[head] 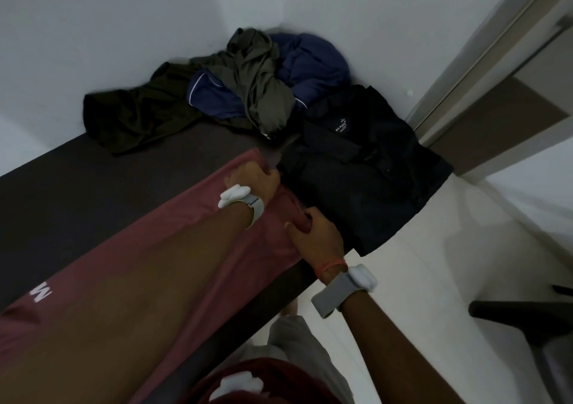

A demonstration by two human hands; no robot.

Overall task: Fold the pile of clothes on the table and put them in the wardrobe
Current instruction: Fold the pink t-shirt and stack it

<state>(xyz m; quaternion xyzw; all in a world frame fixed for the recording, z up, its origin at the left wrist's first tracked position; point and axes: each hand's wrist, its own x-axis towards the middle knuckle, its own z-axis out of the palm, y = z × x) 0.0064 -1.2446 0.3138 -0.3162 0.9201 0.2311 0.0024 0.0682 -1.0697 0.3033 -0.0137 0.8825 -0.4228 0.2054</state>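
a dusty pink garment [173, 248] lies spread along the dark table [93, 186], running from the near left edge up toward the middle, with white lettering showing near its lower left end. the left hand [255, 180] is at the garment's far end, knuckles up, fingers curled under and gripping the cloth's edge; the fingertips are tucked out of sight. the right hand [313, 233] sits just beside it at the table's right edge, fingers bent and thumb closed against them, pinching a raised fold of the same pink cloth. each wrist wears a grey wristband [255, 210] carrying a white block. just to the right of the hands, touching the pink cloth's edge, lies a black shirt [366, 171], laid flat with a small white label near the collar, its near corner hanging over the table edge. behind it, pushed into the corner of the white wall [124, 31], sits the pile of clothes [248, 93]: an olive piece draped over a navy one, with a dark green piece trailing to the left. a dark chair [521, 320] stands on the pale floor [418, 279] at the lower right.
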